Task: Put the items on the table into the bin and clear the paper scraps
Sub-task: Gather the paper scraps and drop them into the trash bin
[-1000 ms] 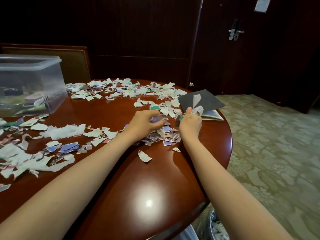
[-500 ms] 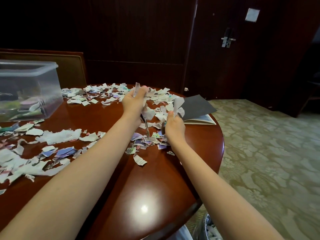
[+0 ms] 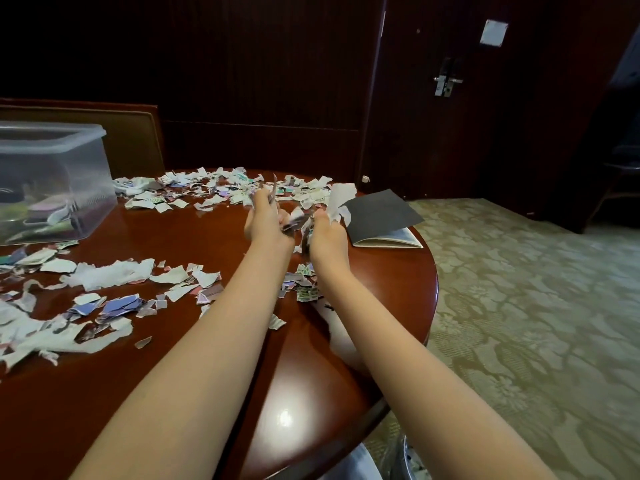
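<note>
Torn paper scraps point(image 3: 110, 275) lie scattered over the round red-brown table point(image 3: 194, 233), thickest along the far edge and at the left. My left hand point(image 3: 265, 220) and my right hand point(image 3: 325, 230) are raised side by side above the table's middle right, each gripping a bunch of scraps; white pieces stick up from my right hand. A small heap of scraps point(image 3: 301, 282) lies below my wrists. A clear plastic bin point(image 3: 52, 181) with a few items inside stands at the far left.
A dark-covered booklet point(image 3: 381, 216) lies at the table's right edge, just right of my right hand. A chair back point(image 3: 131, 140) stands behind the bin. A waste basket point(image 3: 408, 459) shows under the table's near edge. Patterned carpet lies to the right, a dark door beyond.
Both hands came up from the heap with scraps in their grip, and they are now close together. The view shifted slightly.
</note>
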{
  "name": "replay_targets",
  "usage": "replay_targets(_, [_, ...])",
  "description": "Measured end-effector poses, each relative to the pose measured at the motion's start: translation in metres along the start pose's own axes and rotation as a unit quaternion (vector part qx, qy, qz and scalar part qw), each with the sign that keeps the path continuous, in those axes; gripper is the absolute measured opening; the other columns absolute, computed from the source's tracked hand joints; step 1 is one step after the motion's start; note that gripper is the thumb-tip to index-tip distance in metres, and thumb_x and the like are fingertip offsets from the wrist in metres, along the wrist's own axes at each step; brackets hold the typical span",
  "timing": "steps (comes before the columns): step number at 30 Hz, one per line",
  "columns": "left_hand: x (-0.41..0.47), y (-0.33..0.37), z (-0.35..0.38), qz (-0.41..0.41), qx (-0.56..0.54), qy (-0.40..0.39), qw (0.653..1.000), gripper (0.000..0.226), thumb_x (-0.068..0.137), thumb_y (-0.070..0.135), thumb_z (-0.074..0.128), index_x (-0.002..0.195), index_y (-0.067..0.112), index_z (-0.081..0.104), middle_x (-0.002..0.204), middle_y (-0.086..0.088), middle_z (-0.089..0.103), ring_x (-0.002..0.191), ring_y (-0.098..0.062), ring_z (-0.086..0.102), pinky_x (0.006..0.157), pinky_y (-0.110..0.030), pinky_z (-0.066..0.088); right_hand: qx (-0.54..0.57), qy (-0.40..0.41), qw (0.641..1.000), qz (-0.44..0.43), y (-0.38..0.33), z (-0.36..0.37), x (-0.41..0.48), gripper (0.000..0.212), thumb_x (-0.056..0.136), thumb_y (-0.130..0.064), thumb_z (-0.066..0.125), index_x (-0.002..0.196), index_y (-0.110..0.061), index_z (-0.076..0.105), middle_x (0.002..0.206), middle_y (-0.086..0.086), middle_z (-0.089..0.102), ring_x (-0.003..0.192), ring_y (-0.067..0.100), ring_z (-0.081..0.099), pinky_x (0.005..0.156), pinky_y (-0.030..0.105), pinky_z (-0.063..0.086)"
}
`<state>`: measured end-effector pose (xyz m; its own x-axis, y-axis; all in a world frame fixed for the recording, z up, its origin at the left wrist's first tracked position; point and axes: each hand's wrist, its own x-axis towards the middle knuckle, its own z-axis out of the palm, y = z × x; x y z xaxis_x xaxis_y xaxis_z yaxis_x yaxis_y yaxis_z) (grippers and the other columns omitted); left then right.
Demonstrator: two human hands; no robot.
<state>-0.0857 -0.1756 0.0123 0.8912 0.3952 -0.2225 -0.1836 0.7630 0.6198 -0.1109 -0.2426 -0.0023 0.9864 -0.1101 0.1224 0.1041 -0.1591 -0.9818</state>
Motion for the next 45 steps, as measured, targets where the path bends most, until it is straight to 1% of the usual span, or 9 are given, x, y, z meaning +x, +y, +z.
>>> replay_targets(7, [-0.002,-0.011,-0.003,-0.045,0.084,-0.007,0.995,0.012,0.084,0.022,0.056,0.082,0.01,0.053,0.079,-0.006,0.06,0.065,-0.019,0.055,0.053,-0.023,0.045,-0.135,-0.049,0.986,-0.087,-0.01,-0.005,-0.002,0.037,0.103,-0.023,0.026,0.09,-0.003,0.055,0.087,0.01,0.05,0.083,0.023,0.043,0.068,0.026,0.024])
replay_targets(11, [-0.005,-0.016,-0.006,-0.051,0.118,-0.072,0.989,0.017,0.088,0.026,0.053,0.078,0.012,0.058,0.062,-0.001,0.059,0.054,-0.013,0.057,0.053,-0.025,0.044,-0.161,-0.077,0.979,-0.099,-0.012,-0.002,-0.004,0.039,0.103,-0.024,0.027,0.072,-0.011,0.048,0.069,0.001,0.046,0.067,0.017,0.043,0.064,0.025,0.024])
replay_targets(17, [-0.013,-0.018,0.001,-0.094,0.044,-0.115,0.988,0.028,0.094,0.027,0.044,0.071,0.013,0.052,0.056,-0.002,0.053,0.06,-0.013,0.051,0.057,-0.024,0.041,-0.175,-0.081,0.976,-0.1,-0.022,-0.007,-0.004,0.038,0.102,-0.022,0.028,0.109,0.0,0.058,0.095,0.013,0.054,0.09,0.027,0.048,0.074,0.029,0.033])
replay_targets(21, [-0.016,-0.025,0.008,-0.101,-0.008,-0.137,0.985,0.032,0.096,0.029,0.038,0.076,0.011,0.054,0.066,-0.004,0.053,0.066,-0.014,0.051,0.062,-0.024,0.042,-0.213,-0.088,0.968,-0.103,-0.028,-0.016,-0.002,0.041,0.103,-0.023,0.028,0.111,0.006,0.056,0.104,0.021,0.056,0.097,0.03,0.047,0.087,0.036,0.038])
replay_targets(24, [-0.018,-0.034,0.015,-0.103,-0.038,-0.152,0.982,0.034,0.097,0.03,0.036,0.078,0.01,0.056,0.051,-0.003,0.061,0.069,-0.015,0.054,0.064,-0.024,0.043,-0.227,-0.083,0.966,-0.094,-0.029,-0.024,0.004,0.044,0.102,-0.027,0.029,0.116,0.006,0.055,0.115,0.023,0.057,0.095,0.03,0.048,0.087,0.036,0.04])
replay_targets(32, [-0.028,-0.077,0.048,-0.103,0.04,-0.162,0.981,0.032,0.098,0.028,0.033,0.074,0.014,0.048,0.047,0.003,0.055,0.056,-0.011,0.056,0.046,-0.015,0.044,-0.257,-0.018,0.963,-0.082,-0.02,-0.074,0.012,0.042,0.102,-0.024,0.029,0.118,0.002,0.057,0.122,0.021,0.057,0.114,0.032,0.05,0.083,0.03,0.036])
replay_targets(38, [-0.06,-0.111,0.071,-0.13,0.08,-0.171,0.973,0.035,0.098,0.019,0.034,0.065,0.014,0.045,0.035,0.005,0.051,0.04,-0.007,0.054,0.049,-0.02,0.042,-0.226,0.039,0.97,-0.078,-0.002,-0.124,0.01,0.039,0.101,-0.023,0.032,0.105,0.0,0.063,0.109,0.018,0.063,0.093,0.026,0.053,0.074,0.026,0.034])
replay_targets(43, [-0.083,-0.145,0.088,-0.17,0.084,-0.18,0.965,0.038,0.094,0.009,0.036,0.057,0.012,0.037,0.028,0.003,0.041,0.024,-0.007,0.043,0.031,-0.008,0.033,-0.205,0.075,0.975,-0.044,0.012,-0.167,0.006,0.032,0.101,-0.024,0.032,0.084,-0.01,0.055,0.087,0.005,0.055,0.085,0.019,0.047,0.059,0.026,0.029])
replay_targets(45, [-0.087,-0.161,0.092,-0.188,0.087,-0.178,0.962,0.035,0.093,0.01,0.038,0.058,0.013,0.035,0.029,0.003,0.04,0.024,-0.008,0.043,0.031,-0.009,0.033,-0.191,0.09,0.977,-0.033,0.02,-0.18,0.004,0.033,0.1,-0.025,0.032,0.092,-0.007,0.059,0.086,0.003,0.054,0.084,0.018,0.048,0.054,0.023,0.032])
